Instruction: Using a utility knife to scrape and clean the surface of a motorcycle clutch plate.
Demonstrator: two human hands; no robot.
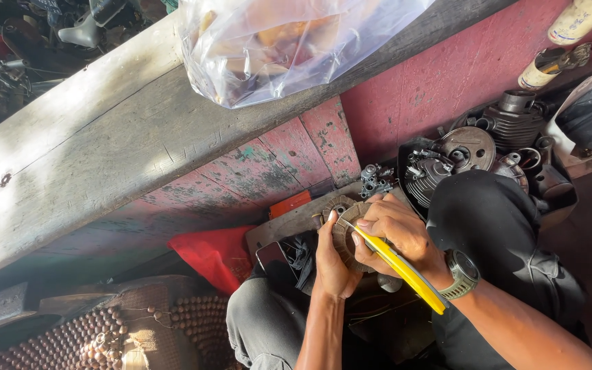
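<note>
My left hand (331,264) grips a round metal stator-like part with a toothed rim (344,219) from below. My right hand (397,231) holds a yellow-handled tool (405,273); its thin tip rests on the upper face of the round part. The yellow handle runs back along my right wrist, past a grey wristwatch (462,273). Both hands work over my lap, between my grey-trousered left knee (262,322) and dark-trousered right knee (495,219).
A weathered wooden bench (104,151) with a clear plastic bag (275,41) lies ahead. Engine parts, a finned cylinder (515,123) and a round cover (471,147) sit in a black tray at right. A red cloth (210,253) and a beaded seat mat (90,339) are at left.
</note>
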